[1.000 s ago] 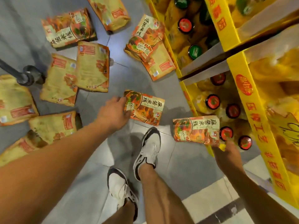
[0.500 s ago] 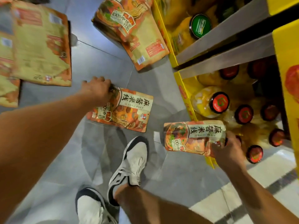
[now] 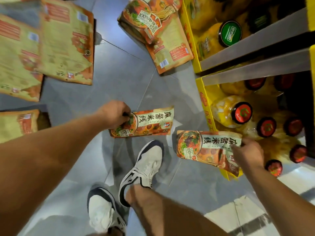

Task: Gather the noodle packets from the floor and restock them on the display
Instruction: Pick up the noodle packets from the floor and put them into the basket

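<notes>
Glossy plastic noodle packets (image 3: 202,147), smooth grey floor tiles (image 3: 119,79), glossy bottle caps (image 3: 242,113)

Warm, dim indoor light; soft shadows on the glossy grey tiled floor (image 3: 119,79); edges bend wide-angle, upper-left corner motion-blurred.

Two orange printed plastic noodle packets: one (image 3: 144,124) is lying face-up on the grey floor (image 3: 119,74), another (image 3: 204,147) is hanging lifted, tilted.
</notes>
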Action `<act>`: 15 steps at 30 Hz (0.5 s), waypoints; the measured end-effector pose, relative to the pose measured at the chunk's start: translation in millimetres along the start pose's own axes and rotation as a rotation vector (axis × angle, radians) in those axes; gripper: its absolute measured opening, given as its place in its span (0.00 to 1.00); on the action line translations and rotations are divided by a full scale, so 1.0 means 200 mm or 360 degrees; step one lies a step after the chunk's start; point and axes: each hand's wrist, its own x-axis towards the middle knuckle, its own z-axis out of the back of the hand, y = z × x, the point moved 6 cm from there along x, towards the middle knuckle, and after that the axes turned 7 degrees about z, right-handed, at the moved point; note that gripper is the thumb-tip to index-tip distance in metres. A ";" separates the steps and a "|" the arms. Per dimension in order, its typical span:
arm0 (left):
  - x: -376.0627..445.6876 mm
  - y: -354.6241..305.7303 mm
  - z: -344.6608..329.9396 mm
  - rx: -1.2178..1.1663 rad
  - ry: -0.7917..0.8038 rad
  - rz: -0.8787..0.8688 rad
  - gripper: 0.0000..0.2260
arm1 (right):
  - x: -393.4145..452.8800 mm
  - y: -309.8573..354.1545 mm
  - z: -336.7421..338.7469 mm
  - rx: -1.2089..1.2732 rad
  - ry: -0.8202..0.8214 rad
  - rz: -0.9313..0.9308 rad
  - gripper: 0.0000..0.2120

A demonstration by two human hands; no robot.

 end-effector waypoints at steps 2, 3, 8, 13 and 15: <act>-0.15 0.01 0.00 -0.0081 -0.0072 0.0001 0.06 | -0.07 0.04 0.01 0.0002 0.0031 0.0084 0.07; -0.23 0.02 0.00 -0.0156 -0.0119 0.0031 0.06 | -0.13 0.06 0.01 0.0005 0.0064 0.0136 0.07; -0.79 0.11 0.06 -0.0865 -0.0538 0.0302 0.07 | -0.57 0.30 0.07 0.0040 0.0131 0.0504 0.02; -1.43 0.19 0.13 -0.1582 -0.0851 0.0557 0.05 | -1.06 0.51 0.24 0.0314 -0.0003 0.0611 0.09; -1.68 0.20 0.15 -0.1705 -0.0942 0.0620 0.09 | -1.26 0.60 0.35 0.0410 -0.0032 0.0757 0.15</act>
